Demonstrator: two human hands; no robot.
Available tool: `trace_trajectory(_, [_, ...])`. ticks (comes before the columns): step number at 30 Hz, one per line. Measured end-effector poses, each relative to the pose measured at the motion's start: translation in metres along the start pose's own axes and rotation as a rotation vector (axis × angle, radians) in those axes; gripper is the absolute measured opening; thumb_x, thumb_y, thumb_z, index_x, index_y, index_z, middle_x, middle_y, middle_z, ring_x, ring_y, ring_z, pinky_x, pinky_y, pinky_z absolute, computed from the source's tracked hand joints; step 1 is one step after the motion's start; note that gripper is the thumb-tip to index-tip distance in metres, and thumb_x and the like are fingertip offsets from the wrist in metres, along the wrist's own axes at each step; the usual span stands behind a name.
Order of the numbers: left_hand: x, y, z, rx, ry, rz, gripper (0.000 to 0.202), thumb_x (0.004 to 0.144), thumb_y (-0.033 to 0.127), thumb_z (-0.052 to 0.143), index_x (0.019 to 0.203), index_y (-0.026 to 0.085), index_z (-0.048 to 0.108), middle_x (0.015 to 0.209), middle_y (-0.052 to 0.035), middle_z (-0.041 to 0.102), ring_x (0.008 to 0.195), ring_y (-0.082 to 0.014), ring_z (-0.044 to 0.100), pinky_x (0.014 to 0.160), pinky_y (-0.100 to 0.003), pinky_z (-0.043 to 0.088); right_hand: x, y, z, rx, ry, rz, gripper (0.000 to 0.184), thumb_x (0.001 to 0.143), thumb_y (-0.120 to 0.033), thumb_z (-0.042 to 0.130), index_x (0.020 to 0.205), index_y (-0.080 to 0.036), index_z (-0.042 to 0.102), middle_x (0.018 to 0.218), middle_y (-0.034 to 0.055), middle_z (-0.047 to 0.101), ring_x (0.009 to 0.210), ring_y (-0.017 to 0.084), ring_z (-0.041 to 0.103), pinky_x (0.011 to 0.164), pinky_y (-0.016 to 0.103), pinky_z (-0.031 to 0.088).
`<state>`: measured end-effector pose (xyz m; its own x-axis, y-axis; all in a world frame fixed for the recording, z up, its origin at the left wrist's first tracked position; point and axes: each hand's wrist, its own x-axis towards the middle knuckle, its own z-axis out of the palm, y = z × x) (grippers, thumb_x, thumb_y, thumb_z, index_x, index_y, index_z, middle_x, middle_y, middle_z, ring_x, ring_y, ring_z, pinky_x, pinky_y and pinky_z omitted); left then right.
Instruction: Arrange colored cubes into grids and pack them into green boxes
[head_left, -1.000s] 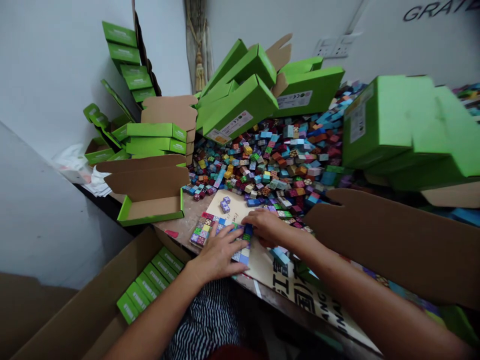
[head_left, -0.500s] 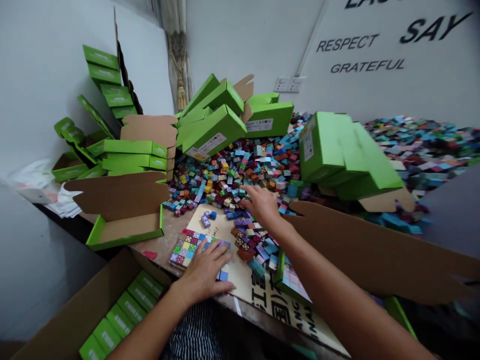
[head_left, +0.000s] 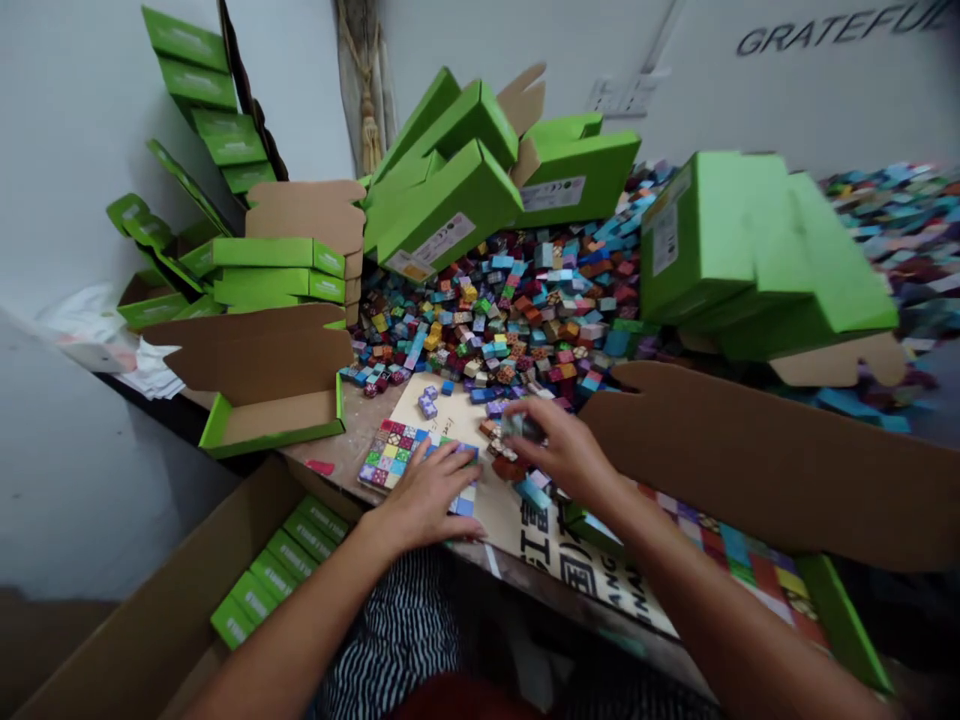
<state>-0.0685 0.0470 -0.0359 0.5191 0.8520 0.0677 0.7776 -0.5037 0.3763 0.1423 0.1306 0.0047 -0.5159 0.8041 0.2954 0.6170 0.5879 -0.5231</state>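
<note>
My left hand [head_left: 435,485] lies with fingers stretched over a flat array of small patterned blocks [head_left: 386,455] in many colours, at the table's front edge. My right hand [head_left: 566,445] is closed in a pinch around a small block [head_left: 523,427], greyish and smeared by motion. Under and beside that hand are loose brown and blue blocks [head_left: 506,460] on a cardboard sheet [head_left: 491,505] with black printing. Just beyond the array sit a few purple patterned blocks [head_left: 427,402] and a blue one [head_left: 448,387].
A large heap of coloured blocks [head_left: 517,310] covers the back. Green boxes [head_left: 450,190] lean behind it, and more green boxes [head_left: 739,240] stand right. An open box [head_left: 277,415] sits left. A filled box [head_left: 739,550] lies under my right forearm. Below left is a carton [head_left: 180,590] of green boxes.
My right hand has drawn back from the heap toward me and now pinches a small block. My left hand stays on the array. The camera view has tilted downward.
</note>
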Motion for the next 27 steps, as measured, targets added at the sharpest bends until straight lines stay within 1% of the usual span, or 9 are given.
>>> trace_trajectory(2, [0.0,-0.001,-0.001,-0.007,-0.017,0.006,0.075,0.077,0.06,0.065,0.138,0.024,0.041,0.147,-0.0095,0.039,0.139,-0.0293,0.025,0.114,-0.055,0.009,-0.04,-0.009,0.018,0.17,-0.126,0.006,0.027,0.078,-0.02,0.057,0.105,-0.023,0.055,0.103,0.0065,0.064,0.093,0.022,0.061,0.079,0.033,0.049])
trace_trajectory(3, [0.0,-0.002,-0.001,-0.012,-0.023,0.005,0.075,0.077,0.059,0.065,0.138,0.025,0.04,0.147,-0.0091,0.038,0.14,-0.0291,0.024,0.114,-0.055,0.009,-0.057,-0.013,0.028,0.201,-0.155,0.019,0.029,0.078,-0.018,0.055,0.106,-0.024,0.054,0.104,0.0065,0.064,0.094,0.022,0.062,0.079,0.034,0.05])
trace_trajectory(5, [0.0,-0.002,-0.001,-0.019,-0.033,-0.003,0.074,0.077,0.058,0.065,0.138,0.026,0.04,0.148,-0.0083,0.037,0.14,-0.0286,0.024,0.114,-0.055,0.009,-0.081,-0.018,0.047,0.189,-0.129,0.035,0.028,0.079,-0.015,0.053,0.106,-0.024,0.056,0.11,0.0086,0.063,0.102,0.024,0.06,0.085,0.038,0.049])
trace_trajectory(8, [0.0,-0.003,0.0,-0.017,-0.038,-0.018,0.072,0.077,0.056,0.067,0.138,0.028,0.04,0.147,-0.0077,0.038,0.14,-0.0281,0.024,0.114,-0.055,0.009,-0.091,-0.022,0.067,0.155,-0.026,0.015,0.022,0.083,-0.017,0.051,0.103,-0.024,0.058,0.116,0.0112,0.06,0.111,0.024,0.057,0.09,0.04,0.048])
trace_trajectory(10, [0.0,-0.003,0.0,-0.015,-0.039,-0.009,0.073,0.077,0.056,0.067,0.138,0.028,0.04,0.147,-0.0075,0.038,0.14,-0.0279,0.023,0.115,-0.054,0.009,-0.09,-0.022,0.073,0.162,0.013,-0.003,0.019,0.085,-0.017,0.049,0.1,-0.024,0.058,0.114,0.0109,0.059,0.111,0.023,0.057,0.09,0.037,0.048])
trace_trajectory(16, [-0.001,-0.002,-0.002,-0.004,-0.032,-0.007,0.071,0.079,0.055,0.067,0.138,0.026,0.041,0.147,-0.008,0.039,0.14,-0.0279,0.025,0.114,-0.056,0.009,-0.091,-0.019,0.064,0.178,-0.015,-0.015,0.024,0.086,-0.014,0.044,0.103,-0.024,0.059,0.119,0.0097,0.058,0.112,0.02,0.057,0.091,0.034,0.048])
trace_trajectory(19, [-0.001,-0.002,-0.002,-0.007,-0.029,-0.006,0.069,0.079,0.055,0.066,0.138,0.028,0.041,0.147,-0.0073,0.039,0.139,-0.0285,0.025,0.114,-0.056,0.01,-0.09,-0.018,0.058,0.169,-0.045,0.007,0.023,0.086,-0.014,0.044,0.1,-0.024,0.059,0.107,0.0076,0.062,0.103,0.02,0.06,0.086,0.032,0.049])
trace_trajectory(22, [-0.002,-0.002,-0.003,-0.012,-0.03,0.003,0.066,0.079,0.056,0.066,0.136,0.03,0.044,0.147,-0.0067,0.039,0.139,-0.0289,0.025,0.113,-0.057,0.012,-0.087,-0.018,0.054,0.121,-0.06,-0.021,0.021,0.086,-0.013,0.045,0.095,-0.024,0.061,0.097,0.0058,0.066,0.094,0.02,0.061,0.082,0.032,0.049])
trace_trajectory(27, [-0.003,-0.001,-0.004,-0.001,-0.02,0.021,0.051,0.079,0.054,0.067,0.124,0.033,0.055,0.147,-0.0053,0.039,0.139,-0.0294,0.025,0.112,-0.059,0.013,-0.085,-0.024,0.038,0.011,-0.008,-0.046,0.02,0.089,-0.018,0.045,0.099,-0.024,0.062,0.095,0.0065,0.067,0.09,0.022,0.06,0.078,0.034,0.048])
